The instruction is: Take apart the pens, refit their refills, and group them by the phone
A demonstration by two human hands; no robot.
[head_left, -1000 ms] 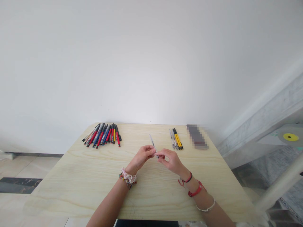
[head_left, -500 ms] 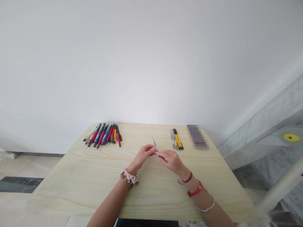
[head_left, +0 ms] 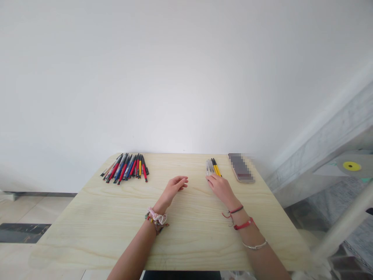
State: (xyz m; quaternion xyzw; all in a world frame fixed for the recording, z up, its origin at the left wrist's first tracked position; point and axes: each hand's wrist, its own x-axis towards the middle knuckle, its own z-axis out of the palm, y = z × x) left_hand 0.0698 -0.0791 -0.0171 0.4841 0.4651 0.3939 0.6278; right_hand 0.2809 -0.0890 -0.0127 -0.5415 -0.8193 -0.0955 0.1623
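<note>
My right hand is at the small group of pens on the right side of the table, its fingers closed on the lower end of a clear pen. Against that pen lie other clear pens and yellow pens with black ends; my fingers and hand cover their lower parts. Over the middle of the table, my left hand is empty, with loosely bent fingers and the thumb a little apart. It touches no pen.
A larger pile of red, blue, yellow and clear pens lies at the back left of the wooden table. A phone, partly blurred out, rests at the back right. Behind the table rises a white wall.
My hands have separated. The right one has carried the clear pen rightward from the middle to the small group; the left has let go of it and stayed near the middle.
</note>
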